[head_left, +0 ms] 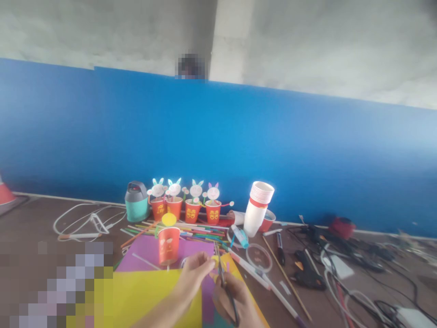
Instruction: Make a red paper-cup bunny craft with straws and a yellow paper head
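My left hand (194, 275) pinches a small yellow paper piece (215, 259) over the coloured sheets. Close on its right, my right hand (234, 296) is closed round dark scissors (223, 282), whose blades point up beside the yellow piece. Under my left forearm lies a yellow sheet (146, 289), with a purple sheet (143, 250) behind it. A red paper cup (168, 246) with a yellow disc (169, 219) above its rim stands on the purple sheet, left of my hands.
Several red cups with rabbit faces (193, 212) line the blue partition (205, 136). Nearby are a teal container (136, 202), stacked white cups (257, 209) and coloured sticks (198, 231). A glue gun (309, 271), a marker (280, 248) and cables are at right. A person's head shows above the partition.
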{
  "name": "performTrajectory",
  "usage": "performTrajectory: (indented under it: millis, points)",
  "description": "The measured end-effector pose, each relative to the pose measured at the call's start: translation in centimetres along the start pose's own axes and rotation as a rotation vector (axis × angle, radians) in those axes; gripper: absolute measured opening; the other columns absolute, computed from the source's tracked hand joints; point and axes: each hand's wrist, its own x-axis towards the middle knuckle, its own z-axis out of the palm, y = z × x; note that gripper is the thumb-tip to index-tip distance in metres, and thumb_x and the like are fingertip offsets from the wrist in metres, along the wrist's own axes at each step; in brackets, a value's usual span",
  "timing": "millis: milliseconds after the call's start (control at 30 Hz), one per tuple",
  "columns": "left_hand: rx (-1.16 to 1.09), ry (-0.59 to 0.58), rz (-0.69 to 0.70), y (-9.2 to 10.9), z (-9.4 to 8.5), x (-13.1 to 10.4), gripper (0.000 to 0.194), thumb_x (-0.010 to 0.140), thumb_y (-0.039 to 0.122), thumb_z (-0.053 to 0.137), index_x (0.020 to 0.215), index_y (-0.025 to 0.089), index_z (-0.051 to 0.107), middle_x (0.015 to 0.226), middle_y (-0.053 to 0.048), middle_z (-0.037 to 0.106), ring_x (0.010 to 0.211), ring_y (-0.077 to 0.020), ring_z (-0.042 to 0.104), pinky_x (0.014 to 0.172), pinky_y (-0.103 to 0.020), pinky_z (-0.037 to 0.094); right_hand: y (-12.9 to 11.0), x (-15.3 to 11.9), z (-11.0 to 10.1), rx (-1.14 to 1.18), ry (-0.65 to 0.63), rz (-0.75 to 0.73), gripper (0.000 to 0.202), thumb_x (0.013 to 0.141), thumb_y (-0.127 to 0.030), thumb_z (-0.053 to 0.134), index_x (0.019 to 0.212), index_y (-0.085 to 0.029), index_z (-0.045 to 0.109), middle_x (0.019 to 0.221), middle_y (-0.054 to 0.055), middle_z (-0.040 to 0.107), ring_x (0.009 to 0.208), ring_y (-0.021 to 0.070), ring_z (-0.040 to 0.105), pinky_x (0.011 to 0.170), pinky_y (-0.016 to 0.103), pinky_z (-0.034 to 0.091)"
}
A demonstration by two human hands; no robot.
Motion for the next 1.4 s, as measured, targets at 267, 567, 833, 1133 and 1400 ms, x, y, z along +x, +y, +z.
performTrajectory:
  millis: [267,567,833,1133,1400]
  points:
    - [0.004,-0.012,-0.001,0.0,-0.2,-0.1,0.030,0.060,0.041,0.075,0.056,0.018,0.056,0.053,0.005,0.052,0.056,-0.0120,0.045,0.060,-0.025,0.034,1.6,0.6,-1.1,-0.027,-0.010,0.023,0.045,0.065,-0.059,0.075,0.070,-0.020,0.052,0.039,-0.012,0.036,0.032,0.0040,0.025,0.036,0.021,0.016]
    - [0.041,-0.010,0.005,-0.5,-0.6,0.5,0.030,0.061,0.039,0.073,0.057,0.018,0.052,0.055,0.004,0.050,0.057,-0.0121,0.041,0.061,-0.026,0.031,1.2,0.5,-0.9,0.024,-0.015,0.012,0.043,0.067,-0.055,0.075,0.070,-0.020,0.051,0.040,-0.012,0.034,0.032,0.0026,0.021,0.035,0.020,0.015]
    - [0.042,0.000,0.001,-0.2,-0.4,0.3,0.029,0.061,0.038,0.074,0.056,0.018,0.053,0.054,0.005,0.050,0.056,-0.0120,0.042,0.060,-0.026,0.032,0.8,0.2,-0.6,0.022,0.020,0.029,0.043,0.066,-0.055,0.076,0.068,-0.020,0.051,0.040,-0.012,0.033,0.033,0.0029,0.021,0.036,0.020,0.015]
    - [0.044,-0.003,-0.005,-1.5,-1.0,1.3,0.037,0.056,0.047,0.077,0.056,0.019,0.053,0.053,0.005,0.050,0.054,-0.0123,0.044,0.058,-0.026,0.033,-0.1,0.1,-0.3,0.050,0.028,0.074,0.047,0.059,-0.055,0.080,0.064,-0.019,0.050,0.045,-0.010,0.034,0.038,0.0040,0.027,0.041,0.021,0.017]
    - [0.053,0.008,-0.007,-2.4,-1.5,2.1,0.038,0.053,0.049,0.077,0.056,0.019,0.054,0.053,0.005,0.050,0.053,-0.0114,0.041,0.056,-0.025,0.031,-0.4,0.0,-0.2,0.035,0.020,0.071,0.047,0.060,-0.053,0.081,0.061,-0.019,0.048,0.043,-0.011,0.032,0.037,0.0031,0.025,0.041,0.020,0.015]
